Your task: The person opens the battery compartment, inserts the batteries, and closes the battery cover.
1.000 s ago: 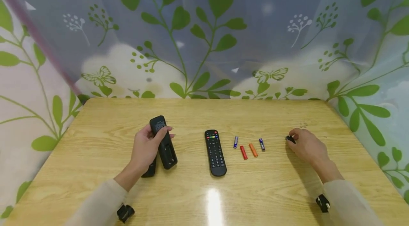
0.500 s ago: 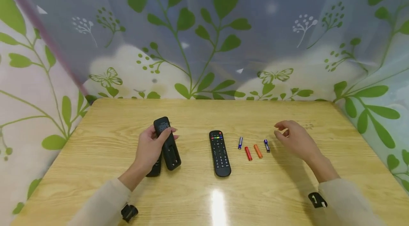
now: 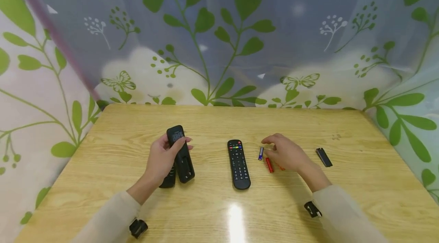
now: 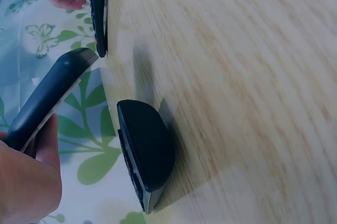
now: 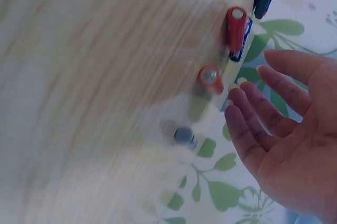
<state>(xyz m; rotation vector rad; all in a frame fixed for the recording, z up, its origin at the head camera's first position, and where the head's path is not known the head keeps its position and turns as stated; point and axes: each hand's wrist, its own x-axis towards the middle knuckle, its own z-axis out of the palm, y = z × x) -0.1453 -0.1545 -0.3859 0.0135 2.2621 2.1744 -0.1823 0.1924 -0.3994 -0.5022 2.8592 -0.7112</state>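
Observation:
My left hand [image 3: 159, 161] grips a black remote control [image 3: 185, 166], its back turned up and its battery bay uncovered. Below that hand, a second remote [image 3: 168, 181] lies on the table, partly covered. My right hand [image 3: 289, 155] hovers over the batteries with fingers loosely bent and nothing between them. Near its fingertips are a blue battery [image 3: 261, 153] and a red battery [image 3: 269, 165]. The orange battery [image 5: 210, 79] and another battery [image 5: 184, 135], seen end-on, show in the right wrist view. From the head, the hand hides most of the orange one and all of the other.
A third remote [image 3: 239, 166] lies buttons up in the middle of the wooden table [image 3: 212, 212]. To the right of my right hand is a black battery cover [image 3: 324, 157]. Patterned cloth [image 3: 219, 44] hangs behind the table's far edge.
The right hand has let go of the black battery cover on the right and moved left over the batteries. The left hand still holds its remote in much the same place.

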